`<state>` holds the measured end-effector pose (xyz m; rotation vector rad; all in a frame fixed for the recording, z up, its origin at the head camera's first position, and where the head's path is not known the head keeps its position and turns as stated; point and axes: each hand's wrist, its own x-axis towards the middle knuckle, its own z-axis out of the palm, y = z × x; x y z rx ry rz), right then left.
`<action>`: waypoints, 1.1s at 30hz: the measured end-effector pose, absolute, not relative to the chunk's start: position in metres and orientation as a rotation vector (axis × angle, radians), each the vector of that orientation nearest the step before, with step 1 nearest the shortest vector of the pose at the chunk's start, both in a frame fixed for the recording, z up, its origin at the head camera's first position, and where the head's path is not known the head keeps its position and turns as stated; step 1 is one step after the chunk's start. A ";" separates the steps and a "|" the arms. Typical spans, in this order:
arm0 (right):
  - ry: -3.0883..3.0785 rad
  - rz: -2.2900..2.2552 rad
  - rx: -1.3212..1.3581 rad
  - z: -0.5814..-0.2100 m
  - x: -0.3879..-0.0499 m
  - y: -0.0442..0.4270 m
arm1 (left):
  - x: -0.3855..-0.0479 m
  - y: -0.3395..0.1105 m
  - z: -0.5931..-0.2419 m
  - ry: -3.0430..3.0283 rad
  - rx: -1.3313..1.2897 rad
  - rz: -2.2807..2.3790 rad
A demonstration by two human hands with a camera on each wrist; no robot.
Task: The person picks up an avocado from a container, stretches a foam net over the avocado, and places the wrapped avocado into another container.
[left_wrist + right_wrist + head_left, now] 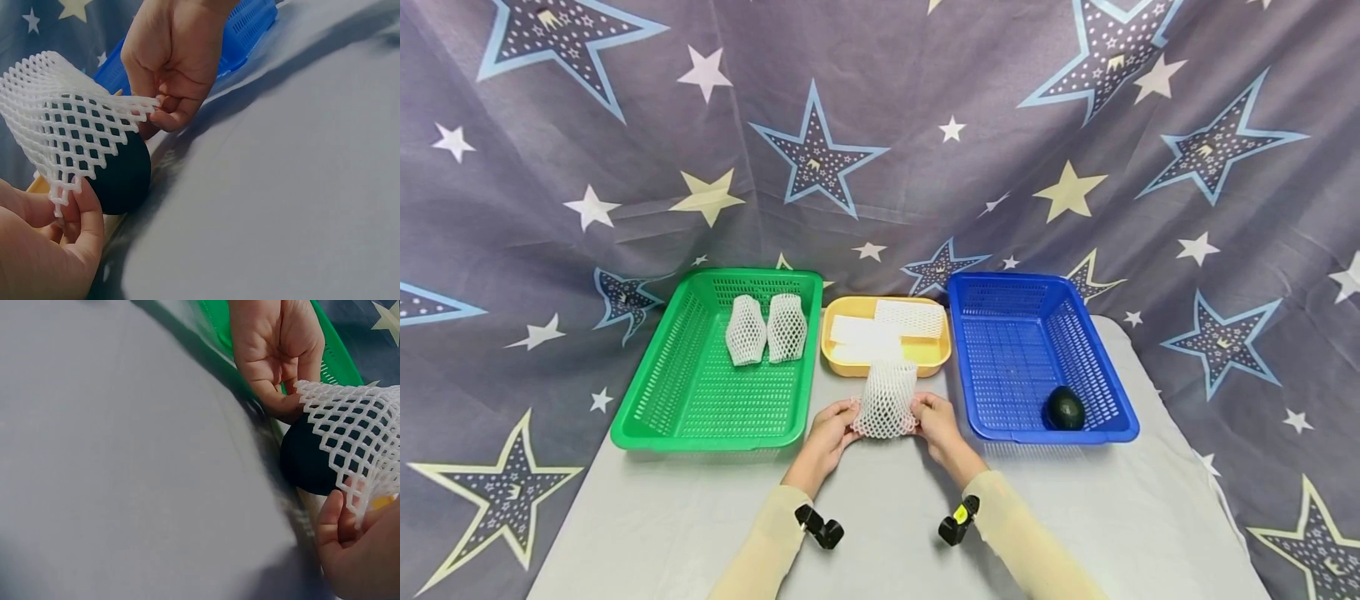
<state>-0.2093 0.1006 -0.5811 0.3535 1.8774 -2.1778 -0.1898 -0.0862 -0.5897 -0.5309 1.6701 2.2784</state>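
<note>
A white foam net sleeve (887, 400) is stretched at its near end between both hands, in front of the yellow tub. My left hand (829, 433) pinches the left side of its rim, and my right hand (938, 421) pinches the right side. Inside sits a dark avocado (128, 178), its rounded end sticking out of the mesh in both wrist views. Within the green basket (715, 444), two netted pieces (747, 332) stand side by side; the mesh hides what they contain. One bare avocado (1065, 408) lies in the near right corner of the blue basket (1037, 435).
Between the baskets is a yellow tub (936, 357) with several flat white net sleeves (910, 317). A grey cloth (887, 525) covers the table. Behind everything hangs a star-patterned curtain (850, 83).
</note>
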 end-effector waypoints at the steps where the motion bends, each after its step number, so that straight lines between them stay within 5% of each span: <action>1: 1.887 -2.173 0.349 -0.582 -0.209 0.101 | -0.190 -0.087 -0.589 1.679 -0.536 2.274; 33: 2.536 -1.726 0.160 -0.588 -0.211 0.087 | -0.199 -0.079 -0.585 2.279 -0.667 1.847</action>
